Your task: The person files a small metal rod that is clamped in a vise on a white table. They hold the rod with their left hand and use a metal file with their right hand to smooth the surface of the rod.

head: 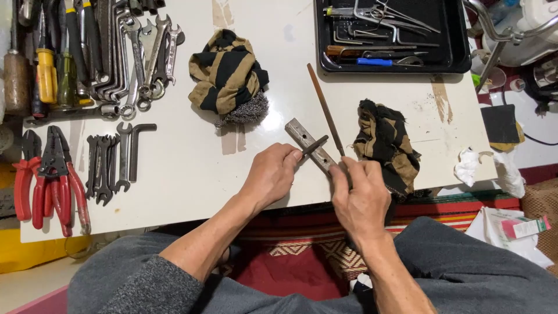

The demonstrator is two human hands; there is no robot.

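- White table [192,174] fills the view from above; a red patterned rug [302,256] lies below its near edge, where the person sits in grey trousers.
- Black tray [459,58] at the far right corner holds hex keys, scissors, a wood-handled tool and a blue-handled one.
- Right of the table, on the floor, lies a white packet [523,228] with a red and green strip, on white paper; a black pad sits farther back.
- Metal bar [311,145], flat, grey and worn with a hole near its far end, lies slanted near the near edge, between the hands.
- Left hand [270,174] rests on the table, its fingertips closed on a short dark rod [315,145] that crosses the bar.
- Right hand [360,195] is closed on the bar's near end; a thin brown file [325,107] runs from this hand toward the far edge, and whether the hand grips it too I cannot tell.
- Striped cloth [226,72] sits mid-table with steel wool [247,110] touching its near side; a second cloth [386,145] lies just right of the file.
- Wrenches [139,55] and screwdrivers crowd the far left corner; red pliers [49,180] and small spanners lie by the left edge.
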